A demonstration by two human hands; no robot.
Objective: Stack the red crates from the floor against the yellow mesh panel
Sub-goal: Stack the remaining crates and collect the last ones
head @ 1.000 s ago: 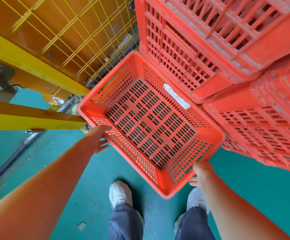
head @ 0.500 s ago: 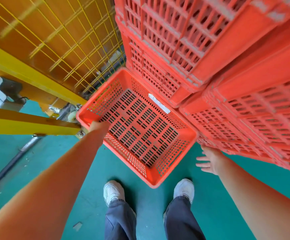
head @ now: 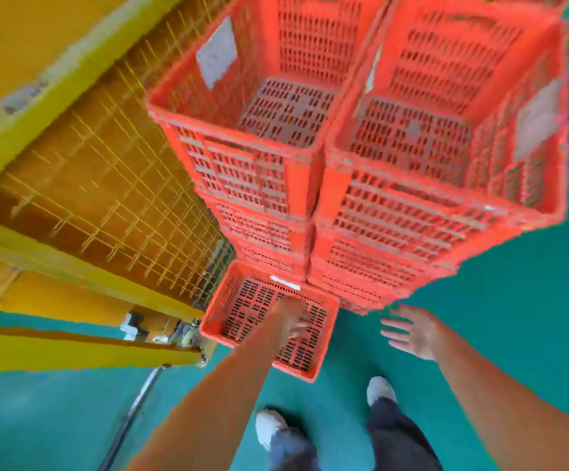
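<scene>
A single red crate (head: 242, 311) sits on the green floor beside the yellow mesh panel (head: 113, 202), its open top facing up. Two tall stacks of red crates, the left stack (head: 252, 171) and the right stack (head: 412, 205), rise behind it. My left hand (head: 293, 319) hangs over the floor crate with loose fingers, holding nothing. My right hand (head: 408, 329) is spread open in the air to the right of the crate, apart from it and from the stacks. The frame is blurred.
A yellow steel beam (head: 82, 350) runs along the left at low height, with a dark pipe (head: 130, 413) on the floor under it. My two white shoes (head: 269, 428) stand on the green floor just in front of the crate.
Both hands have let go of the floor crate, which now rests by the mesh panel. The view has risen and tipped up, so the stacks' open tops show.
</scene>
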